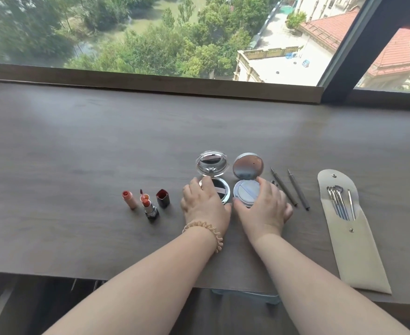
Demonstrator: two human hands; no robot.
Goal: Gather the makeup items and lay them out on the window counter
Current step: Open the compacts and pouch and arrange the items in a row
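Hands are resting on two open compacts: left hand fingers curling around the clear compact, right hand cupping the blue compact on the surface.

**Both hands on two open compacts**

On the dark wood bench under the window, the left hand rests on the base of a clear-rimmed compact, its mirrored lid standing open. The right hand cups the base of a pale blue cushion compact, lid also up. To the left stand a peach tube, an uncapped lipstick and a dark red cap. To the right lie two slim pencils and a beige pouch holding thin metal tools.
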